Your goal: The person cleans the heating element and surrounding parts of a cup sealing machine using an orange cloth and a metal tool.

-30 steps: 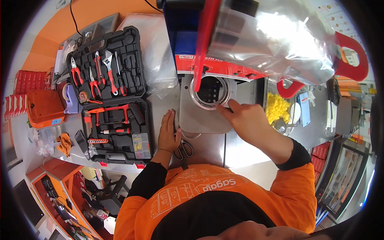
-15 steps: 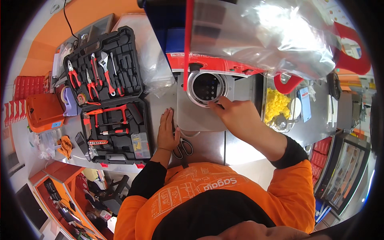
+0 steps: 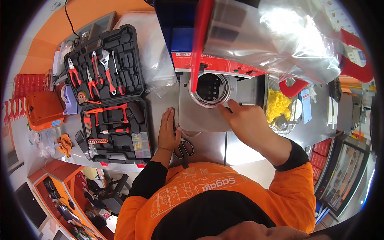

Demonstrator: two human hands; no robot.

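A workshop: an open tool case [image 3: 108, 92] lies on a steel workbench [image 3: 212, 144].

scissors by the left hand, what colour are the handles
Black handles on the scissors, beside the left hand; seen in the head view.

Left of me: open black plastic tool case [image 3: 108, 92] with red-handled pliers and wrenches.
Far left: orange box [image 3: 43, 110].
Near my chest: black-handled scissors [image 3: 184, 148].
Right: yellow crumpled material [image 3: 278, 105] in a tray.
Above: clear plastic sheet [image 3: 280, 36].
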